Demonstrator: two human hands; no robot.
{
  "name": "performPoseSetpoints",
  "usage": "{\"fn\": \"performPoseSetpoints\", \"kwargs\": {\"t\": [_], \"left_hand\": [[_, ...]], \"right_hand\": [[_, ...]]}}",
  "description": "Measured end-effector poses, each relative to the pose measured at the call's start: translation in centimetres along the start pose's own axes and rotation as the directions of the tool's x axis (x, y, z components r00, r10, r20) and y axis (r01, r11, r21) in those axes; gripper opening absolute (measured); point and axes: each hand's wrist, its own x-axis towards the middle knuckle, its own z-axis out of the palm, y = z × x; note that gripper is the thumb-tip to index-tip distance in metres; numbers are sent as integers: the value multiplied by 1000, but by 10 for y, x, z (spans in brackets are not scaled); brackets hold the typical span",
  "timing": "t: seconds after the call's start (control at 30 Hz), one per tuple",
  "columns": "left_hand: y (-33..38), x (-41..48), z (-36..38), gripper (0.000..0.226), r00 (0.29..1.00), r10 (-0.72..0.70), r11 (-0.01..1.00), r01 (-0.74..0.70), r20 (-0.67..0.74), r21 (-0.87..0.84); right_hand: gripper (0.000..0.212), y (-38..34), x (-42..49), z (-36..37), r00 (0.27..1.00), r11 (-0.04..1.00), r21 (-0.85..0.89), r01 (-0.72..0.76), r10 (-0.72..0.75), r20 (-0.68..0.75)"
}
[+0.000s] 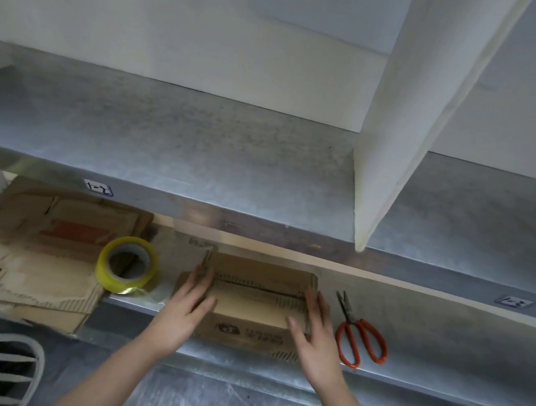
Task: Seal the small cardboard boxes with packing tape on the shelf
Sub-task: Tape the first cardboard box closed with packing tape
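On the lower metal shelf (pixel 444 339) we see, left to right, a heap of flattened cardboard (pixel 36 260) overhanging the front edge, a roll of yellowish packing tape (pixel 126 265) tilted at the heap's right edge, a small cardboard box (pixel 255 301), and red-handled scissors (pixel 360 337) lying flat just beside it.

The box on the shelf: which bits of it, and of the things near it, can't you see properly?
All in the head view:
- small cardboard box: both ends covered by the left hand and right hand.
- print on its front: too blurred to read.
- shelf label: writing too small.
- flattened cardboard pile: cut by the left edge, back hidden under the upper shelf.
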Motion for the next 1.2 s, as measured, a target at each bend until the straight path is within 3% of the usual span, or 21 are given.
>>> {"fn": "performPoseSetpoints", "kwargs": {"t": [0.23, 0.4, 0.47, 0.53, 0.6, 0.67, 0.73, 0.83, 0.93, 1.07, 1.2], "left_hand": [[5, -5, 3, 55, 998, -35, 955, 20, 44, 297], [10, 9, -24, 31, 992, 15, 1000, -12, -129, 26], [12, 22, -38, 52, 999, 36, 998, -34, -39, 45], [15, 31, -45, 61, 988, -1, 1000, -2, 155, 15], [15, 35, -47, 56, 964, -24, 998, 40, 266, -52], [16, 33, -45, 55, 975, -10, 996, 29, 220, -83], [17, 28, -40, 60, 990, -9, 1000, 12, 139, -18], [19, 12, -32, 73, 993, -57, 998, 59, 106, -15], [21, -6, -37, 76, 984, -94, 987, 113, 153, -117], [13, -32, -45, 81, 945, -70, 981, 124, 319, -151], [1, -51, -29, 99, 962, -23, 979, 78, 272, -190]], "right_hand": [[46, -3, 10, -8, 998, 998, -51, 27, -24, 62], [41, -5, -3, -2, 996, 996, -85, 34, -28, 80], [41, -6, -1, -9, 994, 995, -94, 37, -27, 104], [42, -8, 2, -13, 991, 993, -107, 46, -32, 131], [48, -9, 0, -12, 993, 983, -177, 54, -34, 110], [70, -9, -9, -6, 1000, 980, -198, -2, 0, -13], [94, -9, -20, 4, 980, 988, -51, -147, 138, -144], [104, -11, -31, 14, 930, 926, 212, -312, 344, -131], [98, -10, -33, 13, 947, 924, 282, -258, 300, -113], [93, -15, -31, 0, 973, 948, 264, -178, 210, -98], [92, -36, -10, -19, 992, 992, 103, 68, -56, -115]]}}
